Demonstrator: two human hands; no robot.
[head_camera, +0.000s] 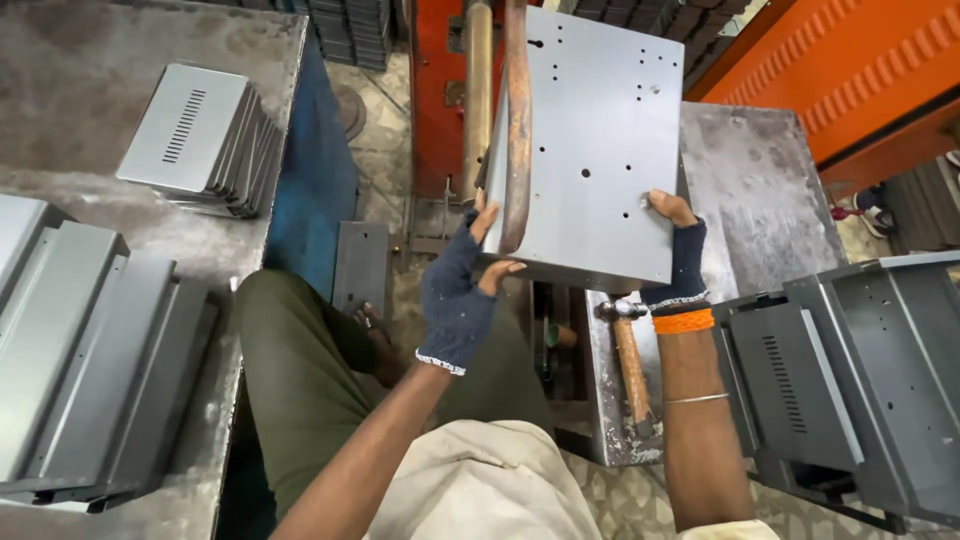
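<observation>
I hold a grey sheet-metal panel (600, 140) with several punched holes up in front of an orange machine (440, 90). My left hand (462, 290), in a dark fingerless glove, grips the panel's lower left corner. My right hand (680, 250), also gloved, grips its lower right corner. Two copper-coloured arms (517, 120) of the machine reach down across the panel's left side, one in front of it and one beside it. My knee in olive trousers (300, 370) shows below.
A stack of slotted grey panels (200, 140) and bent grey parts (90, 360) lie on the worn metal table at left. More grey housings (860, 380) stand at right. A wooden-handled hammer (630, 360) rests on a steel plate (750, 190).
</observation>
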